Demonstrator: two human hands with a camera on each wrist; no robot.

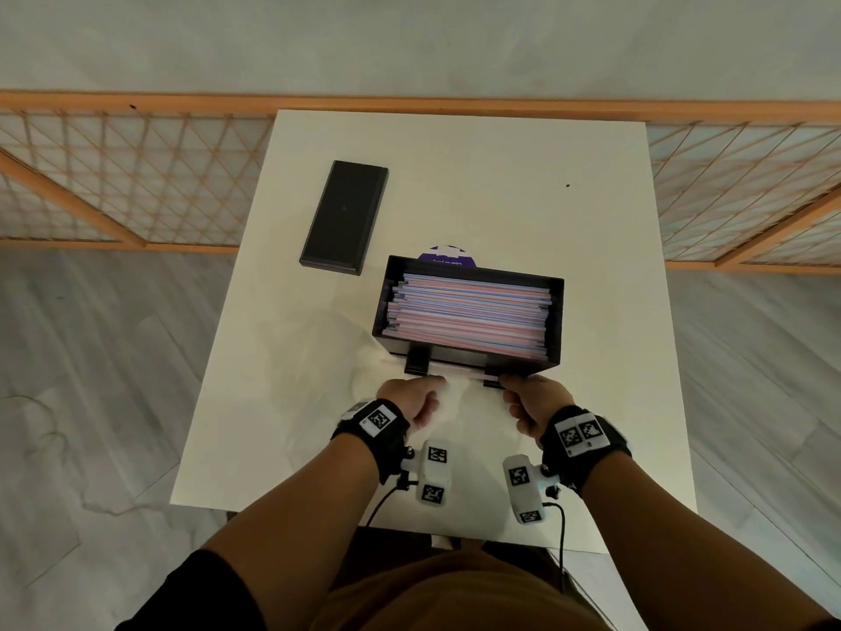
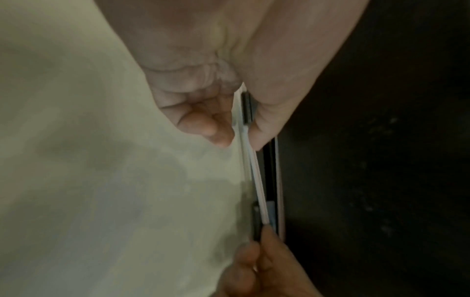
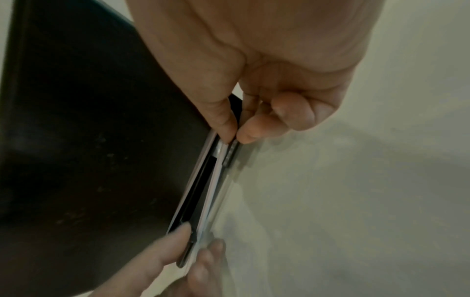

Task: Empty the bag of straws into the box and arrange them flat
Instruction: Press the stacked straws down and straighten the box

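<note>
Table (image 1: 591,230), white, smooth, square-edged, open room at far right. Black rectangular box (image 1: 557,321) near front centre, pink-blue straws (image 1: 468,311) stacked flat inside. Matte black lid (image 1: 343,216) apart at far left. Clear crinkled bag (image 1: 318,357) beside box. Left hand (image 1: 412,403) and right hand (image 1: 534,403) each pinch straws at box's front slot.

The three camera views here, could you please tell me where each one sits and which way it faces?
Head: on the head, facing forward and down at the table, the box of straws; both forearms show.
Left wrist: along the left hand, fingers pinching straws at the box's slot.
Right wrist: along the right hand, mirrored.
Both wrist views share the same straws and the opposite hand.
</note>
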